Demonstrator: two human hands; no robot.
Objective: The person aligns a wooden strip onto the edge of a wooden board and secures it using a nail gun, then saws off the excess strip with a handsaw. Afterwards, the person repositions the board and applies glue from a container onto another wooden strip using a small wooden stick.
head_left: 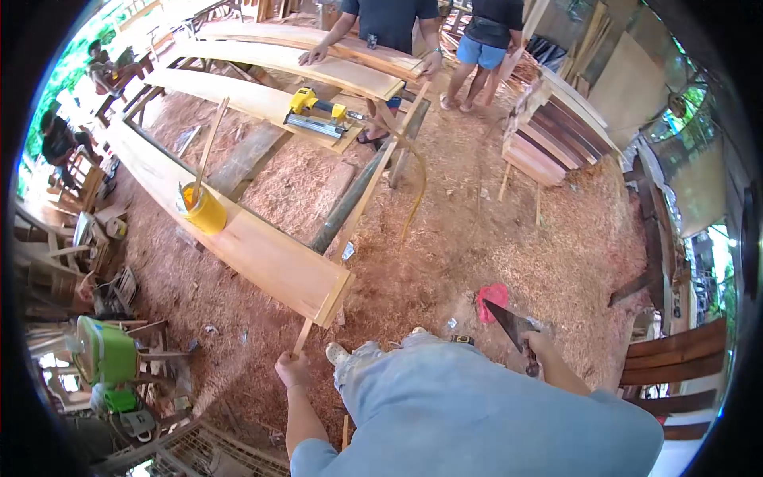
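My left hand (292,370) is closed around the near end of a narrow wooden strip (303,337), which passes under the end of a long curved plank (270,258). How far the strip runs beyond the plank I cannot tell. In my right hand (542,347), out to the right of my body, is a handsaw (509,323) with a dark tapering blade pointing forward and left. A yellow container (205,213) of orange-yellow material stands on the plank, a flat stick (211,147) upright in it. A yellow nail gun (314,111) lies on another plank further off.
A person (389,24) stands behind the far planks, one hand on them; another (481,52) is beside. Stacked curved boards (560,131) rise at right. A yellow hose (420,179) trails onto the shavings-covered ground (469,222). A red piece (491,302) lies near the blade; a green box (107,350) is at left.
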